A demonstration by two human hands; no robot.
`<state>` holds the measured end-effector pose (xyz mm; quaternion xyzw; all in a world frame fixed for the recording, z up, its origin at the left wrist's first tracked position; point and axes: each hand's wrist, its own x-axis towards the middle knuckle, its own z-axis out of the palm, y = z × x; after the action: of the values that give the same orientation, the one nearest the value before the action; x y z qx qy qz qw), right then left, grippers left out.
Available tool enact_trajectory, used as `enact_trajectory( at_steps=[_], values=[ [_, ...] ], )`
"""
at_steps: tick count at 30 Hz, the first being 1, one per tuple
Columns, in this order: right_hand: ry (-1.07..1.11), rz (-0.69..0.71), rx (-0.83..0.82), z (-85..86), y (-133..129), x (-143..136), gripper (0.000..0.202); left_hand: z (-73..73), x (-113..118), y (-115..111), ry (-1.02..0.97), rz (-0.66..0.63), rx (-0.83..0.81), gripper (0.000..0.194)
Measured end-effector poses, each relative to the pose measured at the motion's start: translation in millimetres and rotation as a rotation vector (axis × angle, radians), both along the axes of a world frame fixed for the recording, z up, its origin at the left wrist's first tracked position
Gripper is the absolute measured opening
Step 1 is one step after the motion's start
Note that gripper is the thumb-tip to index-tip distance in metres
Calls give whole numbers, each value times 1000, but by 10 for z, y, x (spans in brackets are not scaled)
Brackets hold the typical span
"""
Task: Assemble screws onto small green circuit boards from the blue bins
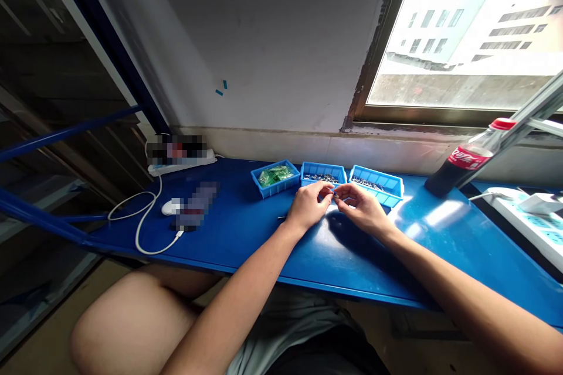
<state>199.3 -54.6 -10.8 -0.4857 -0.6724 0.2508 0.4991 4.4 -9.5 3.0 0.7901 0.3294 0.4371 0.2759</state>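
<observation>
My left hand [309, 206] and my right hand [361, 207] meet above the blue table [246, 234], fingertips almost touching. Both are closed in a pinch around a tiny dark piece [335, 194], too small to name. Just behind the hands stand a blue bin [324, 167] of small metal parts and, to its right, another blue bin [382, 178] with thin metal pieces. A third blue bin [267, 192], at the left, contains green plastic-looking packets [276, 174]. Beside my left wrist, a small dark object [282, 218] lies partly hidden on the table.
A cola bottle [466, 158] leans or stands by a metal bar at the right, near a white power strip [543, 228]. On the left lie a blurred-out phone-like object [196, 205], a white rounded item [169, 207] and a looping white cable [139, 234]. A wall closes off the back.
</observation>
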Motion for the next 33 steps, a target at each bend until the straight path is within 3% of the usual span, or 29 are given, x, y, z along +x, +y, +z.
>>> enact_trajectory(
  at_steps=[3,7,10,15,22,28,33],
  values=[
    [-38,-8,7,7,1,16,22,41,-11,-37,50,16,4,18],
    [-65,-42,23,-1,7,45,21,48,-25,-56,138,20,-52,31],
    [-62,-25,23,-12,9,48,20,17,-23,-29,147,-17,-51,26],
    [-6,16,4,1,-8,27,21,-29,-20,26,61,-12,-37,21],
    [42,-8,-45,-5,-5,38,40,-11,-9,23,1,-32,-40,20],
    [182,-4,-35,-12,18,31,44,26,4,-4,-177,-63,-216,34],
    [268,6,-49,30,5,17,45,16,9,6,-283,-103,-335,32]
  ],
)
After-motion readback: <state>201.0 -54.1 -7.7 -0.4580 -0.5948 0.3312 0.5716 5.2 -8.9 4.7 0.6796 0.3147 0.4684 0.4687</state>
